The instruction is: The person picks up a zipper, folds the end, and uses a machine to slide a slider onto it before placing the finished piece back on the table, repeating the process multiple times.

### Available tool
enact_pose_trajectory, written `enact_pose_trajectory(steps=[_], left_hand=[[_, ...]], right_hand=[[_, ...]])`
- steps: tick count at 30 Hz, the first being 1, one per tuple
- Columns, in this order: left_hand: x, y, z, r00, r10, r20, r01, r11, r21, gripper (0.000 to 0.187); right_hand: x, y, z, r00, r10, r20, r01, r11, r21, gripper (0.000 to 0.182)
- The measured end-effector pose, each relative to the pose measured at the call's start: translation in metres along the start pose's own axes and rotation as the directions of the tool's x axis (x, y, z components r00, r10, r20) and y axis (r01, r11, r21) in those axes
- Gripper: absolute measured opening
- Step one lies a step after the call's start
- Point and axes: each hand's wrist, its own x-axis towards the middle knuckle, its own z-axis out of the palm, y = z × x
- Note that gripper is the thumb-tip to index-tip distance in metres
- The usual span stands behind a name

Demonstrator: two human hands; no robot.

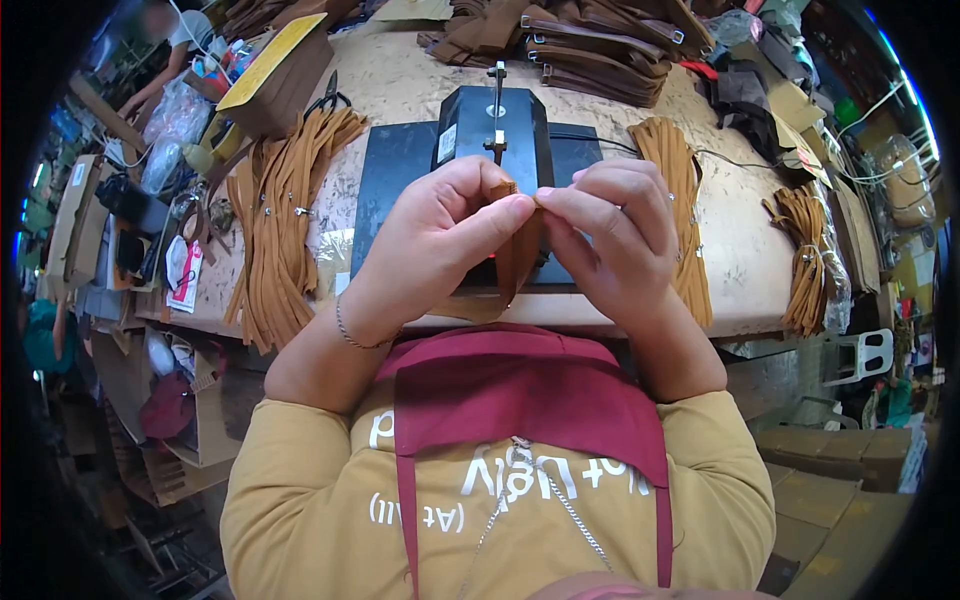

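Note:
A brown leather strap hangs between my two hands, just in front of a black machine with metal posts on top. My left hand pinches the strap's upper end between thumb and bent fingers. My right hand has its thumb and index finger pressed together at the strap's edge, close to my left thumb; whatever small part lies between those fingertips is hidden. The strap's lower part curves down near the table's front edge.
Bundles of tan straps lie left and right of the machine, with a tied bundle farther right. Dark brown straps with buckles are stacked behind. Scissors lie at the back left. A person's arm shows at the upper left.

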Motion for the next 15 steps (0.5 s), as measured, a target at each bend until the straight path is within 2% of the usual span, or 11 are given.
enact_pose_trajectory(steps=[3,5,6,8,10,11,12,15], left_hand=[[0.001,0.001,-0.002,0.999,0.020,0.026,-0.020,1.000,0.003,0.009],[0.001,0.002,-0.003,1.000,0.008,0.014,-0.008,1.000,-0.003,0.010],[0.001,0.003,-0.003,1.000,-0.002,0.004,0.002,1.000,-0.009,0.012],[-0.001,0.007,-0.004,0.999,-0.008,0.044,0.006,1.000,0.030,0.012],[-0.003,0.009,-0.006,0.997,-0.017,0.082,0.011,0.997,0.070,0.013],[-0.002,0.010,-0.007,0.998,0.029,0.063,-0.037,0.991,0.126,0.012],[-0.002,0.010,-0.007,0.996,0.077,0.049,-0.085,0.980,0.183,0.013],[0.001,0.012,-0.006,0.996,0.086,0.026,-0.088,0.991,0.097,0.012]], right_hand=[[0.001,-0.002,-0.002,0.999,0.003,0.042,-0.001,1.000,-0.032,0.027],[-0.001,-0.006,-0.002,0.959,0.260,0.118,-0.273,0.955,0.115,0.019],[-0.001,-0.006,-0.002,0.958,0.260,0.118,-0.273,0.955,0.115,0.019],[-0.002,-0.006,-0.002,0.852,0.476,0.215,-0.523,0.778,0.348,0.014],[-0.005,-0.006,-0.001,0.832,0.494,0.255,-0.555,0.727,0.404,0.012],[-0.005,-0.005,-0.001,0.811,0.505,0.295,-0.584,0.672,0.455,0.011],[-0.005,-0.005,-0.003,0.811,0.505,0.296,-0.584,0.673,0.453,0.011],[-0.002,-0.007,-0.003,0.814,0.478,0.330,-0.580,0.654,0.485,0.011]])
